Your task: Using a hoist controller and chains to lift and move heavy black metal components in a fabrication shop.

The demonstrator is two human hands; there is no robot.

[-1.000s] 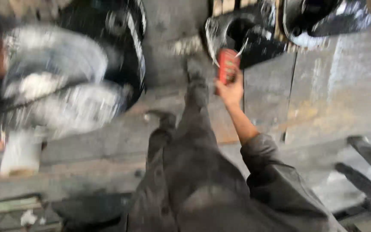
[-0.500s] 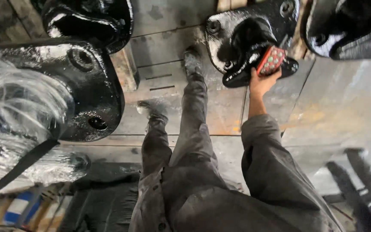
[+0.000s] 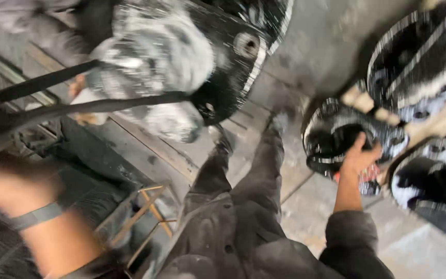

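The frame is smearing with motion, so much of it is reading only roughly, but the person's right hand [image 3: 360, 155] is reaching out to the right and pressing a small red object [image 3: 366, 175] against the black metal casting [image 3: 336, 137] lying there; the fingers are curling closed around that red object, with the thumb spreading up over the casting's dark hollow. The red thing is sitting mostly hidden under the palm, only a patch of red with a pale pattern showing below the hand, and its kind is too blurred to tell. The left hand [image 3: 6, 194] is hanging near at the left edge as an orange blur with a grey wristband [image 3: 37, 216] on the forearm; whether its fingers are open or closed cannot be told, and it is not visibly holding anything. Judging from the contact, the work on this casting appears to be under way rather than finished, though how much of its surface is done is not showing. The casting is looking glossy black with bright streaks of reflection and round bolt holes along its rim. Two similar black castings [image 3: 429, 67] are lying just beside it on the right, and a large one wrapped in clear plastic [image 3: 181, 57] is hanging far left on dark straps [image 3: 94, 106] above the grey floor [image 3: 305, 206]
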